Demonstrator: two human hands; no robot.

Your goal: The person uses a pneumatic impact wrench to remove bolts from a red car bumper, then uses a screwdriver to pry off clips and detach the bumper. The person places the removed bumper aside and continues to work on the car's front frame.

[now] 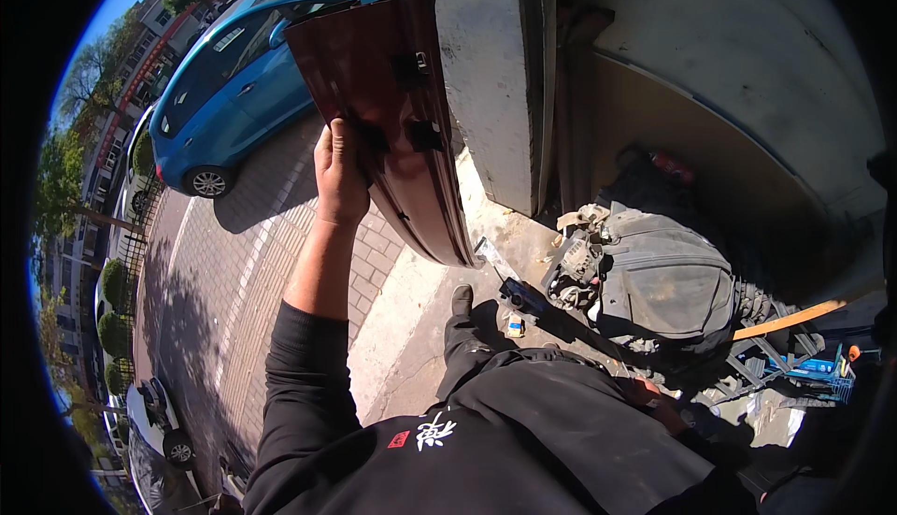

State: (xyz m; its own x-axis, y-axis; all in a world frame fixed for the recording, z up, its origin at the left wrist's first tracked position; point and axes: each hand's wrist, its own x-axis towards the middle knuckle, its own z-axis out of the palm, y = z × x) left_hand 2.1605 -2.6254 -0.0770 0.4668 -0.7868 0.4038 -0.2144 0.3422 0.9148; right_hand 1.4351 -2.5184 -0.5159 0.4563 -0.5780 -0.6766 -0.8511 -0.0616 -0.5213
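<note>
A long dark red metal panel [350, 66] with folded edges and dark rectangular cut-outs stands tilted in front of me. My left hand [341, 174] is closed around its left edge, with the thumb on the near face. Its lower end comes down close to the pavement by my shoe [462, 300]. Low on my right side, my right hand [645, 392] shows only in part, in shadow beside my black jacket. Its fingers are too dark to make out. A small dark device [519, 296] is just beyond the panel's lower end.
A worn grey-black bag [663, 277] lies on the right, with a blue wire basket [822, 379] behind a wooden strip [790, 319]. A concrete pillar [476, 76] rises ahead. A blue car [248, 90] is parked on the paving at left. A small yellow-and-blue item [515, 325] lies near my feet.
</note>
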